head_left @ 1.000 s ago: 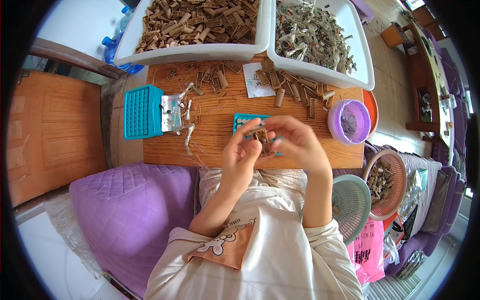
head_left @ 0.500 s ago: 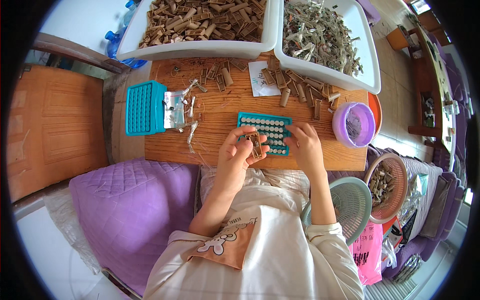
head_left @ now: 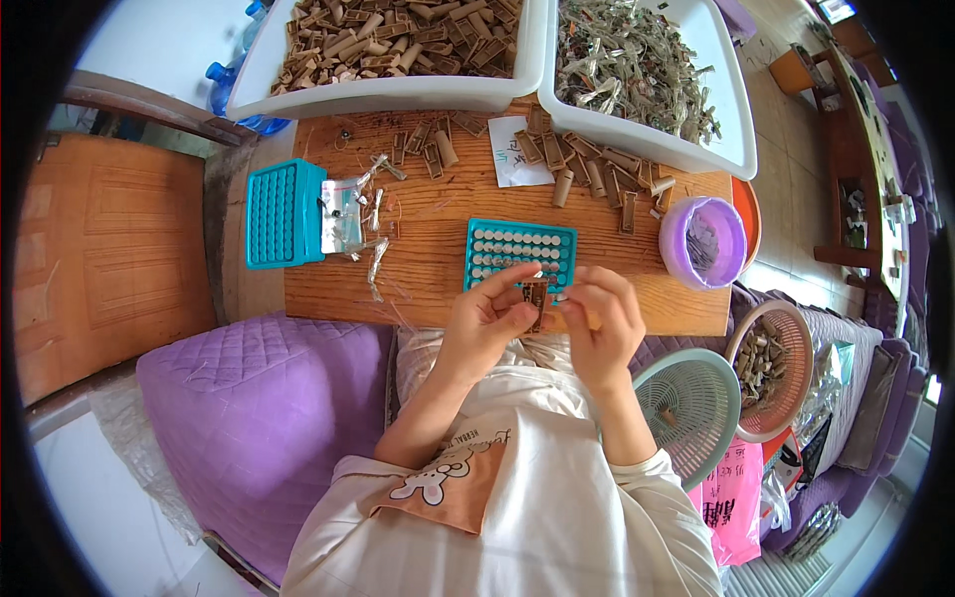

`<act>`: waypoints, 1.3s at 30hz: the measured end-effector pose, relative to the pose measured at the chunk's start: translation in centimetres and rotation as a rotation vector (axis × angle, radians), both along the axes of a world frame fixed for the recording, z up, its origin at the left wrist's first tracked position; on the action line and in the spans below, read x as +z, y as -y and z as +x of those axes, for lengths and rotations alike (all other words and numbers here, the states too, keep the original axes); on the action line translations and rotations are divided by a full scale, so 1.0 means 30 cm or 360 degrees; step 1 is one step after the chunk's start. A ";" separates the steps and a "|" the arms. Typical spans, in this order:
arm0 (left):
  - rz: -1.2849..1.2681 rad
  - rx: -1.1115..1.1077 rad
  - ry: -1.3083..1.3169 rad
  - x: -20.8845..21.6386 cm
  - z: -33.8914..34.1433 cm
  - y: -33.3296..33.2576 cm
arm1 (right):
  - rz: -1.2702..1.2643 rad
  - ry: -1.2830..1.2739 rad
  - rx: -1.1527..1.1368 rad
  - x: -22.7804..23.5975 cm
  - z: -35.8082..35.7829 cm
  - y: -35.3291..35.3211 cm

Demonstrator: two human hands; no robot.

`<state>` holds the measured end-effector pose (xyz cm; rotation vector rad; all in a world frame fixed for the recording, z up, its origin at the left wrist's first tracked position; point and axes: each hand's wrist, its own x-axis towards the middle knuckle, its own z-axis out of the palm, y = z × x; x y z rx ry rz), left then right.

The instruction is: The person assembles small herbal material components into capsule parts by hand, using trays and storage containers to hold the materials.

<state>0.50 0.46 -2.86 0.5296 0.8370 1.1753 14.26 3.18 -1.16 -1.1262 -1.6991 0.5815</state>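
A small brown plastic case (head_left: 536, 298), its hollow side showing, is gripped between the thumb and fingers of my left hand (head_left: 481, 328). Close by on the right, the thumb and fingers of my right hand (head_left: 604, 328) are pinched together at the case's side. A tiny pale piece shows at those fingertips, too small to name. Just beyond both hands lies a teal tray (head_left: 571, 239) with rows of round, silvery-white discs (head_left: 517, 238); my fingers cover part of its near edge.
Brown cases (head_left: 612, 169) lie loose before two white tubs (head_left: 398, 95), one heaped with cases, one with wire bundles (head_left: 637, 80). Left stand stacked teal trays (head_left: 284, 214) beside clear-wired pieces (head_left: 376, 264). A purple bowl (head_left: 671, 249) and two baskets (head_left: 686, 468) are right.
My right hand has come left and nearer, from the tray's right edge to the case. My left hand has shifted slightly right, turning the case more upright.
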 end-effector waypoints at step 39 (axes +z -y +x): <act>-0.0076 -0.0175 -0.0198 0.012 -0.035 0.046 | -0.0032 0.0349 0.0490 0.009 0.002 0.029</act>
